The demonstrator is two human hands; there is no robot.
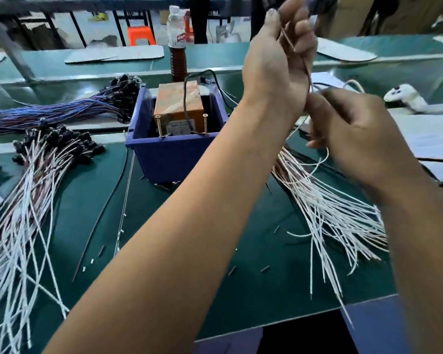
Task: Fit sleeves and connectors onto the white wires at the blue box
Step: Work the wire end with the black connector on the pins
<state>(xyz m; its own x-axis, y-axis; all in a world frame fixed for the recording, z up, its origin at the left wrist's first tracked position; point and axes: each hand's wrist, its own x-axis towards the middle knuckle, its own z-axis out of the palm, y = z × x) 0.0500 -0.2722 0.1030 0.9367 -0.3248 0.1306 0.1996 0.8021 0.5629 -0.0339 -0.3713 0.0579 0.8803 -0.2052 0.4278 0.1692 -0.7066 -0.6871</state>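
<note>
My left hand point(276, 65) is raised high above the table, fingers pinched on the upper part of a thin wire point(308, 70). Just below and right of it, my right hand point(353, 134) grips the same wire lower down, and the white end loops under that hand. The blue box point(174, 154) stands left of my left forearm with an orange block point(179, 103) and two screws inside. A loose bundle of bare white wires point(330, 208) lies to the right. White wires with black connectors point(36, 180) are piled at the left.
A bundle of blue and red wires point(62, 111) lies behind the left pile. A bottle point(177, 44) stands behind the box. A white power strip point(407, 97) sits at the far right. Small sleeve pieces point(265, 269) are scattered on the green mat point(215, 290).
</note>
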